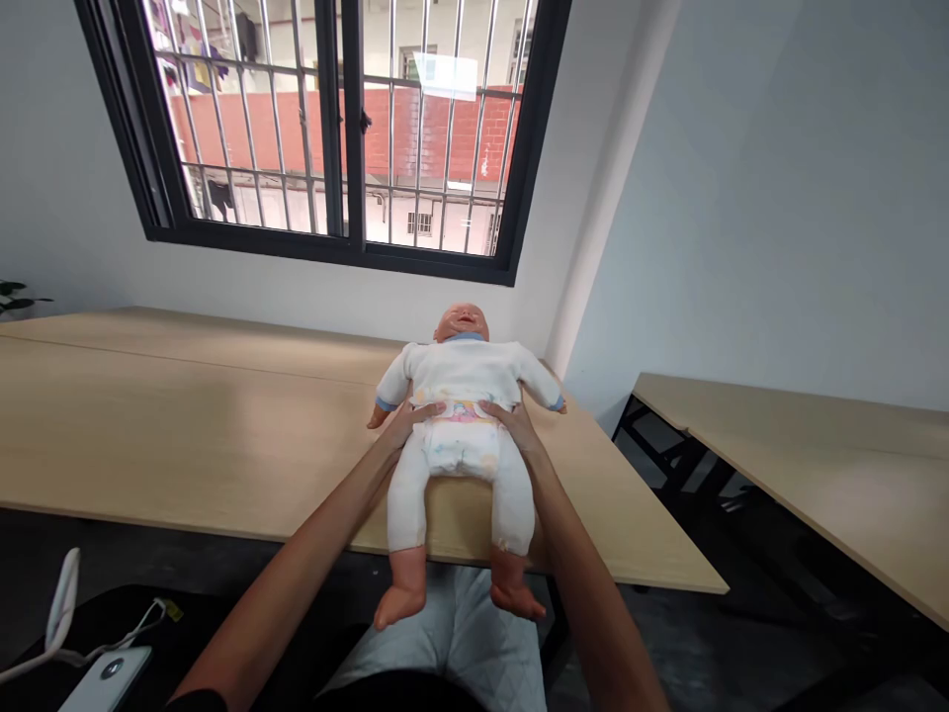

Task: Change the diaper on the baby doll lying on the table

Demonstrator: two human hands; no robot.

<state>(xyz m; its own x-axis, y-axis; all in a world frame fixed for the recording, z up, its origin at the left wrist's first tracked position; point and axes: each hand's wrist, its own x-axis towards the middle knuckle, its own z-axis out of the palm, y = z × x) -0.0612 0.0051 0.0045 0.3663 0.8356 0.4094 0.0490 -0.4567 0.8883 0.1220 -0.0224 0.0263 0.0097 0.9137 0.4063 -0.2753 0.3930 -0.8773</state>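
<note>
White-suited doll (pixel 464 381) held by left hand (pixel 406 423) and right hand (pixel 517 425).

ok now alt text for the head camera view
A person's left hand and right hand hold a baby doll at the waist as it lies on its back on a light wood table, wearing a white outfit and nappy, feet past the table edge. Behind is a barred window.

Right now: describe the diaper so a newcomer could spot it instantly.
Below the barred window, a baby doll lies face up on a light wood table, feet over the edge. The diaper sits at its middle, between the left hand and right hand, its pastel print standing out against the white suit.
</note>
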